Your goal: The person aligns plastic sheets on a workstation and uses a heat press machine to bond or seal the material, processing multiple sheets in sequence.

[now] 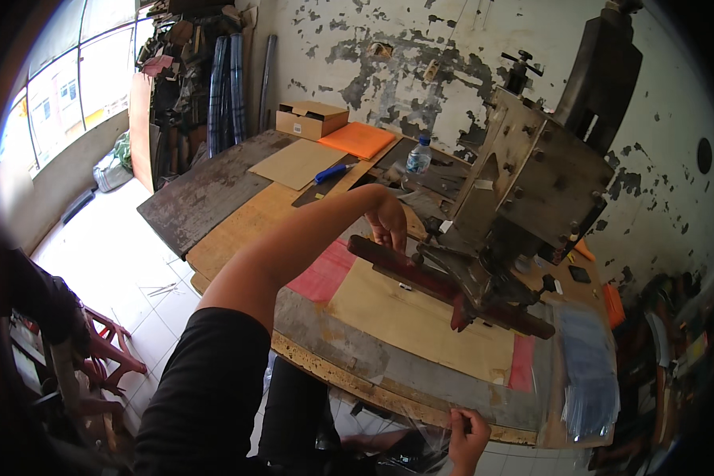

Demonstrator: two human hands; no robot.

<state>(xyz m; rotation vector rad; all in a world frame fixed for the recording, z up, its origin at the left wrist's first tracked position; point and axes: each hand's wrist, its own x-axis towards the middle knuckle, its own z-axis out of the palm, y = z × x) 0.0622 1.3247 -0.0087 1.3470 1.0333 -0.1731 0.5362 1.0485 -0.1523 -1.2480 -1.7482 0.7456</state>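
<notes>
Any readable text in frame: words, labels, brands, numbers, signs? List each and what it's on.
None legible.
White label on the cardboard box: dark marks, too small to read.
Wrap-around label on the blue-capped bottle: too small and blurred.
Pale patch on the metal machine: can't tell if it bears text.

Daylight pours from the window [79, 83] left of the table [210, 182], bleaching its panes and the nearby floor [95, 238] white. Right of the table's middle, the press [559, 170] has a dark, shadowed underside. Fisheye distortion bows the window; around the table, the outer scene fades into black.
</notes>
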